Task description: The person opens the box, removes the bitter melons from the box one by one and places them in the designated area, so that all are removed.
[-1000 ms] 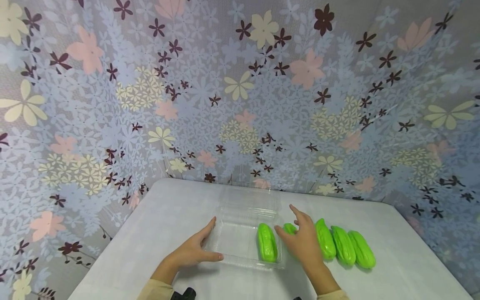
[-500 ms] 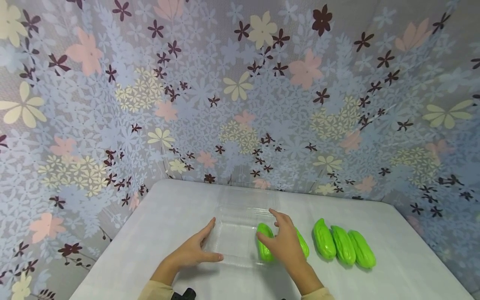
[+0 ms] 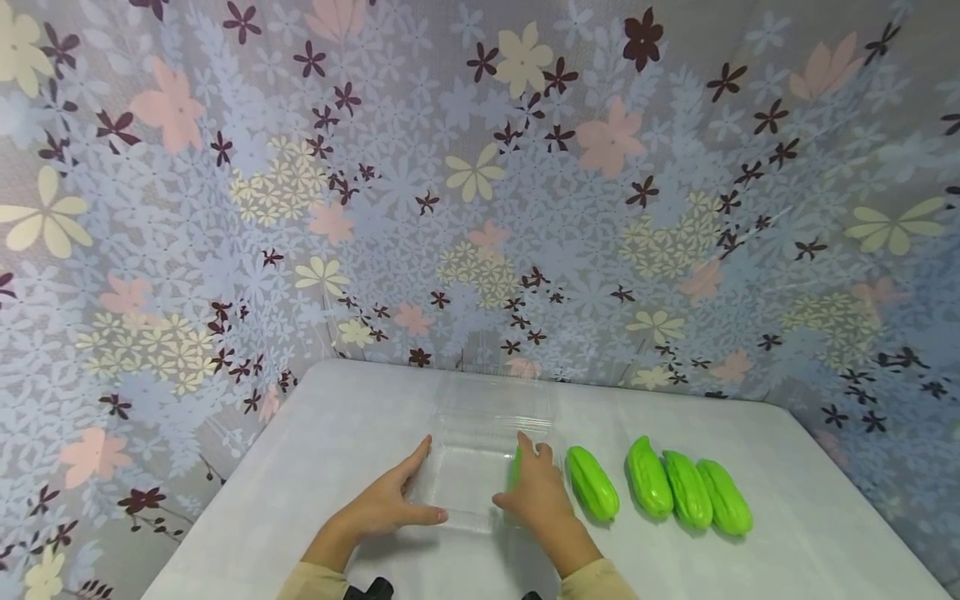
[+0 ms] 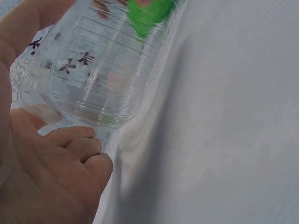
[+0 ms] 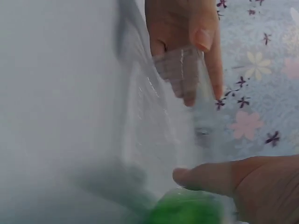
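A clear plastic clamshell box (image 3: 472, 479) lies on the white table with its lid folded back. My left hand (image 3: 386, 500) holds its left side, thumb along the front corner and fingers at the far side. In the left wrist view, those fingers (image 4: 84, 149) are curled beside the box wall. My right hand (image 3: 538, 492) is over the box's right part, covering most of a glossy green ridged toy vegetable (image 3: 515, 468) inside. In the right wrist view the thumb (image 5: 205, 176) lies just over the blurred green vegetable (image 5: 187, 207); whether it grips cannot be seen.
Just right of the box lies another green vegetable (image 3: 592, 483). Farther right are three more in a row, the nearest green vegetable (image 3: 648, 479) beside two others. A flowered wall covering (image 3: 480, 208) rises behind the table's (image 3: 360, 400) back edge.
My right hand has moved left, from above the vegetable beside the box to the one inside it, uncovering the former. The left hand and box have stayed in place.
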